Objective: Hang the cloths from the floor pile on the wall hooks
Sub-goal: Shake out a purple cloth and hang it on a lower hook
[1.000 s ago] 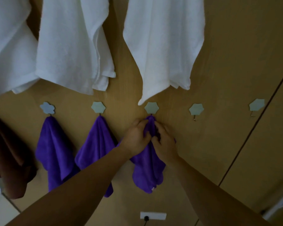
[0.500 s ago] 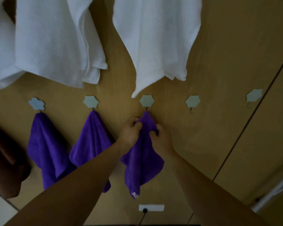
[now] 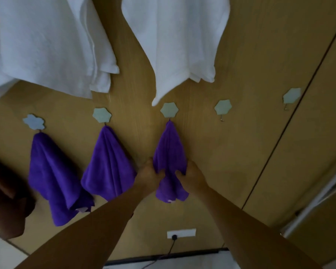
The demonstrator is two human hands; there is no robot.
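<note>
You have bare wall (image 3: pixel 241 152) and two empty hooks (image 3: pixel 222 107) right of centre; white towels (image 3: pixel 175 45) block the top, purple cloths (image 3: pixel 109 162) the left

Both bare arms stretch forward and converge toward the middle of the view. The left forearm (image 3: pixel 89 228) comes in from the lower left and the right forearm (image 3: pixel 252 228) from the lower right. The left hand (image 3: pixel 146 176) and right hand (image 3: pixel 193 176) sit level, near each other but not touching, with their backs to the camera and fingers curled. Each grips one side of the same purple cloth (image 3: pixel 169 148).
</note>
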